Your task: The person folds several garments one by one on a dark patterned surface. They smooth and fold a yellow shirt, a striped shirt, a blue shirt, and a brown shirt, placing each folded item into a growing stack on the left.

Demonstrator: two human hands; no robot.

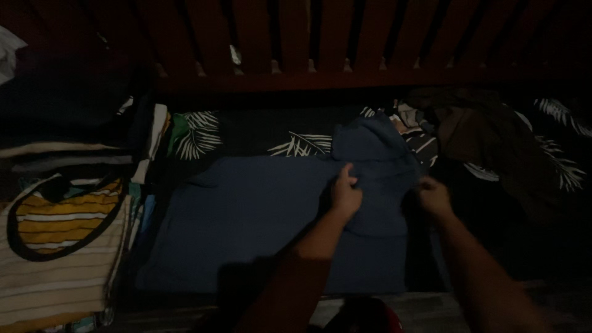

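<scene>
Dim light here, and both hands are down on the dark blue cloth garment [259, 216], spread flat across the leaf-print bedsheet [203, 132] at centre frame. The left hand [345, 194] has its fingers closed, pinching a fold of the blue fabric. The right hand [433, 196], just at its three o'clock, grips the bunched edge too, though blur hides how tightly. Over at nine o'clock lies a cream and yellow striped shirt [58, 246]; at two o'clock, a dark heap of clothes [487, 132].
</scene>
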